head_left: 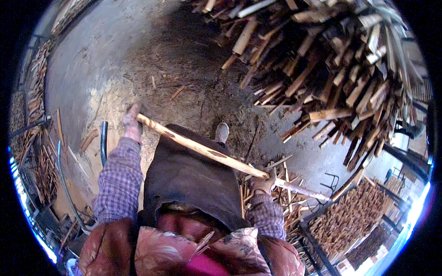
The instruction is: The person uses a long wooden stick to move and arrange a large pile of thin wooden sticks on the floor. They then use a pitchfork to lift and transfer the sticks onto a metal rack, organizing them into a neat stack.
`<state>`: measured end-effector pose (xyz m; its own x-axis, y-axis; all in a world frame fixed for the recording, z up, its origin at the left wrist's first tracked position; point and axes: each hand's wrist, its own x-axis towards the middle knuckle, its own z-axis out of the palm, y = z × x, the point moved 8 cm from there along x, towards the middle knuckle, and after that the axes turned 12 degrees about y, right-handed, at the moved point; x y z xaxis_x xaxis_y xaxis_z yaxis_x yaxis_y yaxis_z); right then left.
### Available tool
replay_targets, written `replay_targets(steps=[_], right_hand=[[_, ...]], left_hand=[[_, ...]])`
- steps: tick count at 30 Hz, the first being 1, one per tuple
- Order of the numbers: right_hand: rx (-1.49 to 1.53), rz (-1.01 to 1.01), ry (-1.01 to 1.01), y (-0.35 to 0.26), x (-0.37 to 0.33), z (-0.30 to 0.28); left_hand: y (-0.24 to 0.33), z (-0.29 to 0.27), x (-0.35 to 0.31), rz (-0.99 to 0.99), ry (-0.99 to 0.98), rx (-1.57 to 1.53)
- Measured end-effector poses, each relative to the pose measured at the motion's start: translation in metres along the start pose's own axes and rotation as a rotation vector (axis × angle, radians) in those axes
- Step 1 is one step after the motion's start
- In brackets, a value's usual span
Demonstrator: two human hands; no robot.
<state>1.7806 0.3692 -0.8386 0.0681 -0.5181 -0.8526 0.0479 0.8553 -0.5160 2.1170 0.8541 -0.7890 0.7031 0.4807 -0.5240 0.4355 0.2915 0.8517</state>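
Observation:
A long, pale, peeled wooden pole (198,148) with dark knots slants across my front, over a dark apron (184,170). My left hand (133,120) is closed round its far left end, at about lap height. My right hand (264,182) grips the same pole farther along, lower right. Past that hand the pole's greyer end sticks out to the right. Checked sleeves cover both my forearms. The fingers of the left hand are partly blurred.
A large stack of split wood strips (322,64) juts out at the upper right. Loose sticks (287,184) lie beside my right hand. A rack of stacked wood pieces (350,216) stands at the lower right. Bent metal bars (104,142) rise at left. Wood scraps litter the floor (175,83).

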Motion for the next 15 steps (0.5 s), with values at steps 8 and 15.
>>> replay_targets(steps=[8, 15], right_hand=[[-0.046, 0.242, -0.286, 0.131, -0.137, 0.178], [-0.298, 0.019, -0.252, 0.200, -0.198, 0.322]], left_hand=[[0.164, -0.060, 0.193, 0.050, 0.183, 0.022], [0.314, -0.011, 0.325, 0.168, 0.183, 0.027]])
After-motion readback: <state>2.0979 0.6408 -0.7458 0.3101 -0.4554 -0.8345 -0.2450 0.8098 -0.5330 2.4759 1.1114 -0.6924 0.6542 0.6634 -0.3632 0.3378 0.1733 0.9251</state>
